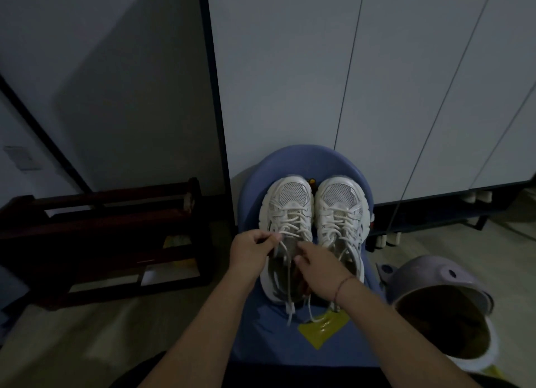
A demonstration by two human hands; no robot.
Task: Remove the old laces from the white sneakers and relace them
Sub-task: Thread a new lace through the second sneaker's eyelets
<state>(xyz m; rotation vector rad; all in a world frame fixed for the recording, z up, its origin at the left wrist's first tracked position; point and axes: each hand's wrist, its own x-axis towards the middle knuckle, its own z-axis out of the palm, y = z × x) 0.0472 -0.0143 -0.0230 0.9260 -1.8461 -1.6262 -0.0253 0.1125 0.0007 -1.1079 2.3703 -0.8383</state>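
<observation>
Count: 2 white sneakers: left sneaker, right sneaker. 2 laces: left lace, right lace. 2 hands: left hand, right hand. 1 each: blue seat, yellow packet, purple bin, dark wooden rack, wrist cord.

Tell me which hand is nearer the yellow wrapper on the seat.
Right. The right hand is at the sneaker just beyond the wrapper; the left hand pinches a lace farther left.

Seat: blue plastic chair, its back against the cabinet.
Packet: yellow, flat, on the seat's near right edge.
Bin: lilac, open-topped, on the floor right of the chair.
Rack: dark wood, left of the chair.
Cabinet: white panels, dark frame.
</observation>
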